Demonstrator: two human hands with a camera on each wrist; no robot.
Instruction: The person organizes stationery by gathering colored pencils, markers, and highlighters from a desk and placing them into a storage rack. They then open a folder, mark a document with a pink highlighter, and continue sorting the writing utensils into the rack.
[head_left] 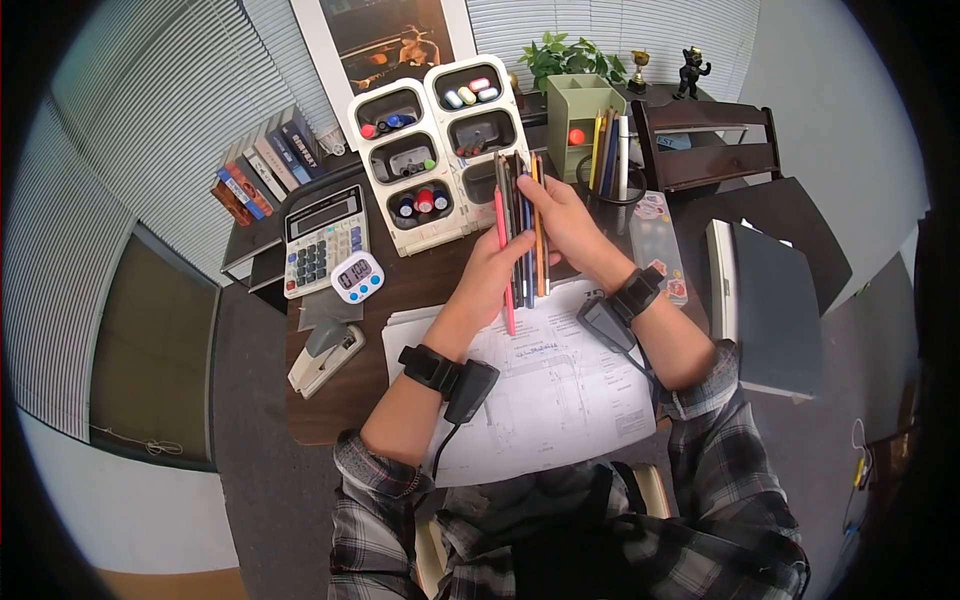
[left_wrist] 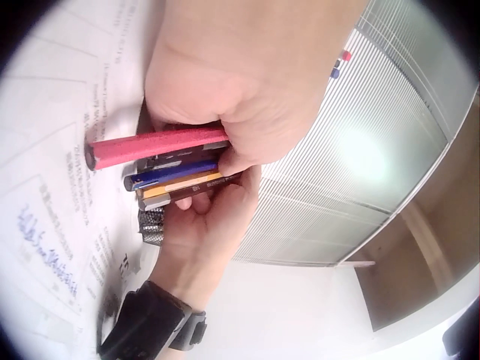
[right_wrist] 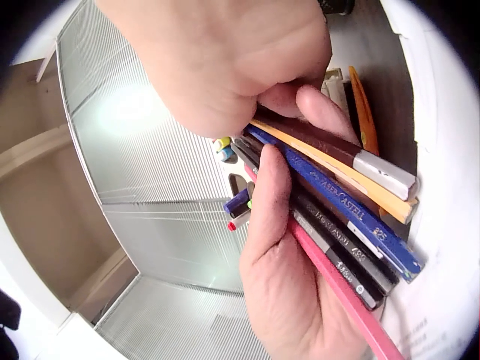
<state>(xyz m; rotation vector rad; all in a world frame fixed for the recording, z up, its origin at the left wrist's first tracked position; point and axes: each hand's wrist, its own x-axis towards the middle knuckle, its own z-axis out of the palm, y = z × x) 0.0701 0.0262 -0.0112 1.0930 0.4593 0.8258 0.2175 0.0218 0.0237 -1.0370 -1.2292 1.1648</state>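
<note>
A bundle of pencils [right_wrist: 322, 180] stands between both hands over the papers. My left hand [head_left: 488, 272] grips its left side, where a pink pencil [left_wrist: 157, 146] juts lower than the others. Black pencils [right_wrist: 341, 244] lie beside that one, and the left thumb crosses the bundle. From the right, my right hand [head_left: 572, 232] holds the bundle with its thumb high on it. Near this hand are a blue pencil [right_wrist: 337, 199], a yellow one [right_wrist: 386, 196] and a dark brown one with a silver end [right_wrist: 330, 142]. Fingers behind the bundle are partly hidden.
Printed papers [head_left: 540, 420] lie below the hands. A white organizer [head_left: 430, 215] stands behind them, with a black round pen holder [head_left: 625, 197] to the right. Calculator [head_left: 322, 245], timer [head_left: 357, 277] and stapler [head_left: 325, 360] sit left. A dark binder [head_left: 775, 310] is far right.
</note>
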